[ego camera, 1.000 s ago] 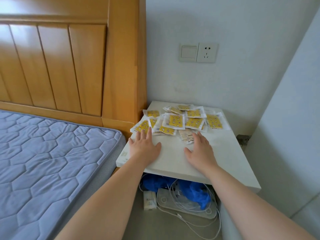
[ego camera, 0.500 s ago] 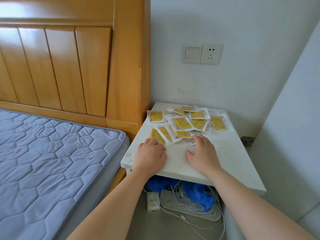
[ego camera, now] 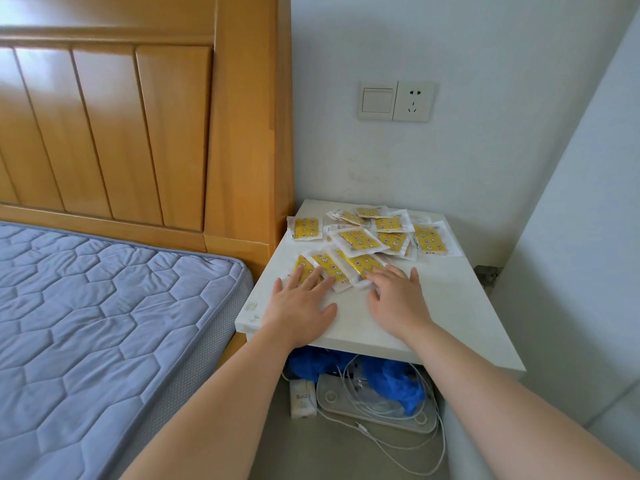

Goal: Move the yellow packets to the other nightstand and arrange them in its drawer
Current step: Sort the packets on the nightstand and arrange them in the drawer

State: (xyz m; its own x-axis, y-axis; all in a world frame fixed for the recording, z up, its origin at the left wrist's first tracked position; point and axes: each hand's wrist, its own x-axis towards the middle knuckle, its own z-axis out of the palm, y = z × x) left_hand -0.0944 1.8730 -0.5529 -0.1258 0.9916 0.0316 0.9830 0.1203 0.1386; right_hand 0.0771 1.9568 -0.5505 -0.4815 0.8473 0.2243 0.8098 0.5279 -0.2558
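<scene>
the left hand (ego camera: 299,303) lies flat, fingers straight and spread, fingertips resting on the nearest yellow packets (ego camera: 329,264); it grasps nothing. the right hand (ego camera: 398,299) is also flat and relaxed, its fingertips touching the near edge of the same fanned row. both palms rest on the white nightstand top (ego camera: 457,306), the left one close to the front left corner. behind the row, more packets lie in a loose overlapping heap (ego camera: 360,239) toward the back wall, with a lone packet (ego camera: 306,228) at the left edge. bare tabletop stretches to the right of the right hand and along the front edge. the top's left edge sits just beside the wooden headboard (ego camera: 242,133) and the blue mattress (ego camera: 104,323). below the top, a blue bag (ego camera: 398,381) and white cables (ego camera: 360,389) lie on the floor.
</scene>
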